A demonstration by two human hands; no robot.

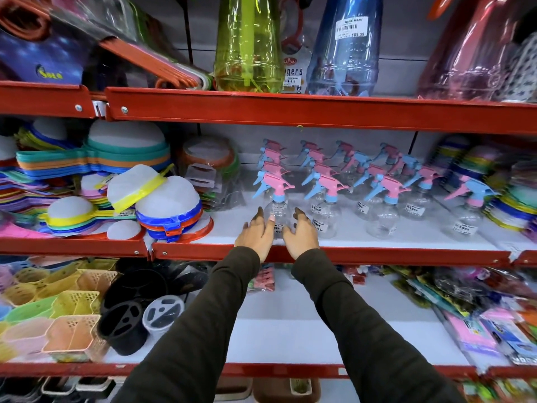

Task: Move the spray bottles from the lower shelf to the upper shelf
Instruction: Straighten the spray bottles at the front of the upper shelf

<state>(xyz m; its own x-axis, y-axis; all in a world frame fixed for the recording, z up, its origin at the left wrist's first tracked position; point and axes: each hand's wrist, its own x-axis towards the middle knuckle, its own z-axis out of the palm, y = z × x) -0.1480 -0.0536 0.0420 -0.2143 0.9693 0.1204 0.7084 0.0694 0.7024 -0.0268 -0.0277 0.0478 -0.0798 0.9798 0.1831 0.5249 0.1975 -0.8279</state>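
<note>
Both hands at the front spray bottle, middle shelf.

I see my left hand (255, 235) and right hand (300, 235) spread, flanking the front-left spray bottle (278, 209) near the shelf's red front edge (377, 254); contact unclear. Other spray bottles (380, 210) stand rightward and behind.

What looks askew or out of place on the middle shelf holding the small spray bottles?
Left of the clear spray bottles with pink and blue triggers, one yellow-rimmed white mesh strainer lies tilted on top of the flat stacks rather than nested. The bottles stand upright in rows. The left hand and right hand flank the front-left bottle; contact is unclear.
</note>
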